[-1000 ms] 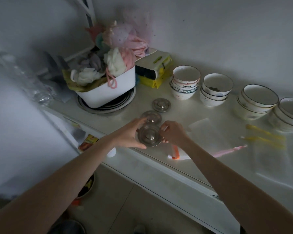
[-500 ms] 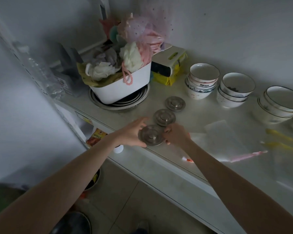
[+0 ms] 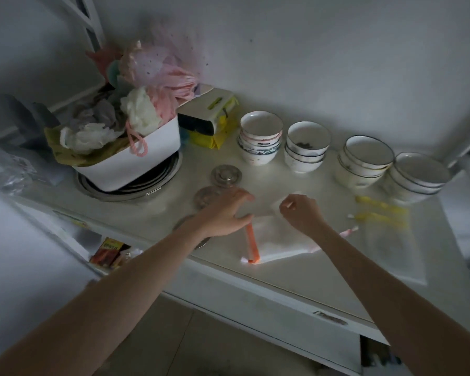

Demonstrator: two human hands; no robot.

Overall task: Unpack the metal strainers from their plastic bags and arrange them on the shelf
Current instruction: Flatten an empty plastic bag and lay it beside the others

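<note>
Three round metal strainers lie in a diagonal row on the white shelf (image 3: 310, 270). The far strainer (image 3: 226, 175) and the middle strainer (image 3: 207, 197) are in plain sight, while my left forearm covers most of the near strainer (image 3: 183, 223). My left hand (image 3: 225, 215) is open with its fingers spread, just right of the row, its thumb at the top of the orange zip strip (image 3: 251, 244) of a flat clear plastic bag (image 3: 277, 240). My right hand (image 3: 300, 213) has its fingers curled and pinches the far edge of that bag.
Several stacks of bowls (image 3: 261, 137) line the back wall. A white tub of bath poufs (image 3: 136, 158) sits on a metal ring at the left, beside a yellow and white box (image 3: 209, 118). Flat bags with yellow zips (image 3: 380, 210) lie at the right.
Both hands have let go of the near strainer, which now lies on the shelf. They have moved right to the clear bag with the orange zip.
</note>
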